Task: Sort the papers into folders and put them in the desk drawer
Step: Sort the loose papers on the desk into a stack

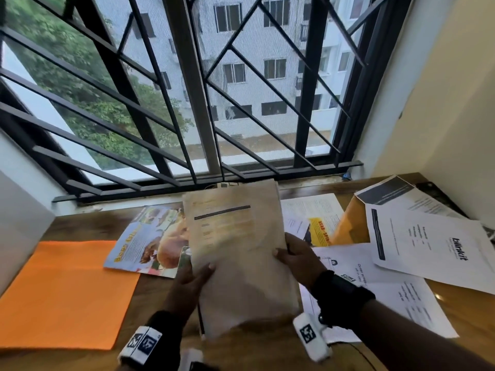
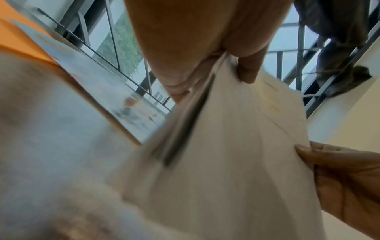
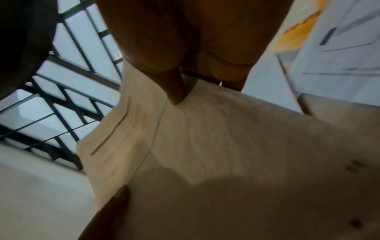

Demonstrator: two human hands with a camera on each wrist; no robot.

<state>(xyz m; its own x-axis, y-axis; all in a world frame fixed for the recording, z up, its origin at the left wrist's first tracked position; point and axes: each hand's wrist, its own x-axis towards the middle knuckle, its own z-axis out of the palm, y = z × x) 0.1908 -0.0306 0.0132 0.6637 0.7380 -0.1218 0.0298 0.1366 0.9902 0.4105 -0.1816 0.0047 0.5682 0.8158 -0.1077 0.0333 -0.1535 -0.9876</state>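
I hold a stack of pale printed papers (image 1: 235,253) upright over the middle of the wooden desk (image 1: 150,293). My left hand (image 1: 191,279) grips the stack's left edge, thumb on the front sheet. My right hand (image 1: 297,259) grips the right edge the same way. The left wrist view shows the papers (image 2: 236,146) pinched under my left hand (image 2: 207,53). In the right wrist view my right hand's (image 3: 185,68) thumb presses on the top sheet of the papers (image 3: 205,146). An orange folder (image 1: 67,293) lies flat at the left.
A colourful magazine (image 1: 150,236) lies behind the folder. Loose white sheets (image 1: 434,245), a yellow-printed flyer (image 1: 318,226) and a yellow envelope (image 1: 351,223) are spread on the right. A barred window (image 1: 187,89) backs the desk; walls close both sides.
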